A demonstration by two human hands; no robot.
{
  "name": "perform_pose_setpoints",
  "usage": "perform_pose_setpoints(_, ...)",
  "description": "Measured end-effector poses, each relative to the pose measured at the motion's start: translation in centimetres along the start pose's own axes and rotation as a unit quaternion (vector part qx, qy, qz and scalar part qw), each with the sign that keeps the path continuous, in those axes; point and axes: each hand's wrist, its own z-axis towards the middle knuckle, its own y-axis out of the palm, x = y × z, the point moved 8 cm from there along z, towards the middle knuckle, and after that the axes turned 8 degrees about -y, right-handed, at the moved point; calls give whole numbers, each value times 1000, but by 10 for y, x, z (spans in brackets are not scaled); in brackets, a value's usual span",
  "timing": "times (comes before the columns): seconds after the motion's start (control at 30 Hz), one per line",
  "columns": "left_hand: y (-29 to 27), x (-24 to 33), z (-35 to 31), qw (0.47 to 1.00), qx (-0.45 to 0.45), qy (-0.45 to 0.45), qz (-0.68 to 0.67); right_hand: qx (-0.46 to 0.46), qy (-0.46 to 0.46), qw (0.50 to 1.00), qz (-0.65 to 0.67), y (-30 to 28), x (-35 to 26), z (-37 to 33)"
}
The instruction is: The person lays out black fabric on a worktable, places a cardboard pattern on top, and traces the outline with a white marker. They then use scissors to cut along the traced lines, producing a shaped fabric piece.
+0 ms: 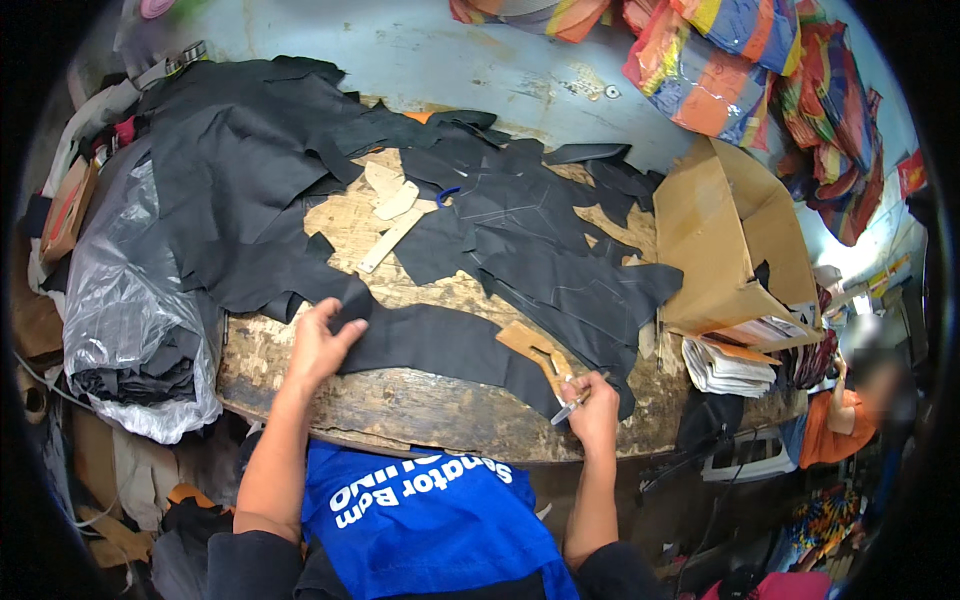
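Observation:
A long strip of black leather (430, 340) lies along the near edge of the worktable. At its left end is my left hand (322, 345), thumb and fingers spread apart against the leather. My right hand (594, 402) is closed around a slim tool with a silvery pointed tip (566, 411); whether it is a knife or a marker I cannot tell. Just beyond these fingers a tan flat template (537, 352) with a slot lies on the strip's right end, its lower end close to my fingertips.
Marked black leather pieces (520, 210) cover the middle of the worktable (430, 395). More leather (240, 170) heaps at left beside a clear plastic bag (130, 300). Pale templates (392, 225) lie centrally. At right stand a cardboard box (700, 240) and folded papers (728, 365); a person (835, 425) sits beyond.

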Motion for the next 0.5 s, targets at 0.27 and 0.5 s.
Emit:
perform_pose_setpoints(0.27, -62, -26, 31, 963, 16, 1, -267, 163, -59, 858, 484, -28, -41, 29)
perform_pose_setpoints(0.5, -114, 32, 35, 913, -65, 74, -395, 169, -118, 797, 568, -74, -99, 73)
